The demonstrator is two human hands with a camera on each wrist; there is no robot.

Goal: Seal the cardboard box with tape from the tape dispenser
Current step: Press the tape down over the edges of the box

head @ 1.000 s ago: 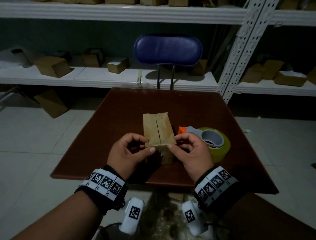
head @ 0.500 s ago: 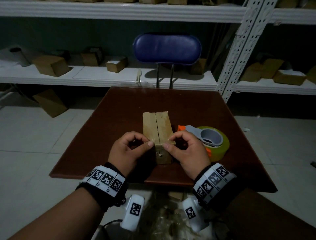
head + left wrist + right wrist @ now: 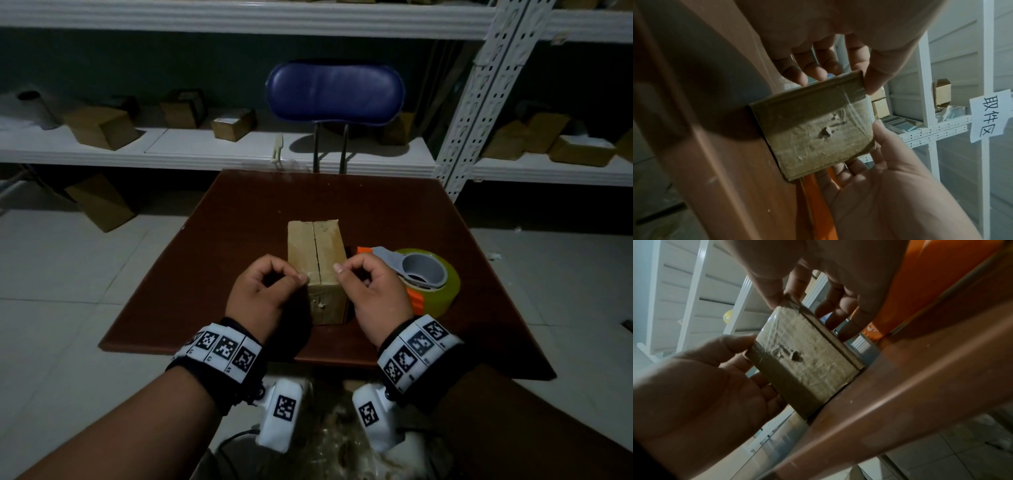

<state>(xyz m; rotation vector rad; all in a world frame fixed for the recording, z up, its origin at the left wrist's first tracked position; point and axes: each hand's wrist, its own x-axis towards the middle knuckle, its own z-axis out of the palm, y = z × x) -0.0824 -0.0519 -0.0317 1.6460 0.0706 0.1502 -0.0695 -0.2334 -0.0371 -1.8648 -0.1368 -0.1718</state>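
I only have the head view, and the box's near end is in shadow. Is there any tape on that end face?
Observer: Yes. The left wrist view shows clear tape coming over the top edge onto the near end of the cardboard box.
Operator: Where are the left fingers?
Observer: The left hand has its fingertips on the box's left side, with the thumb at the top corner.
Operator: And the right?
Observer: The right hand has its fingers down the box's right side, next to the orange tape dispenser.
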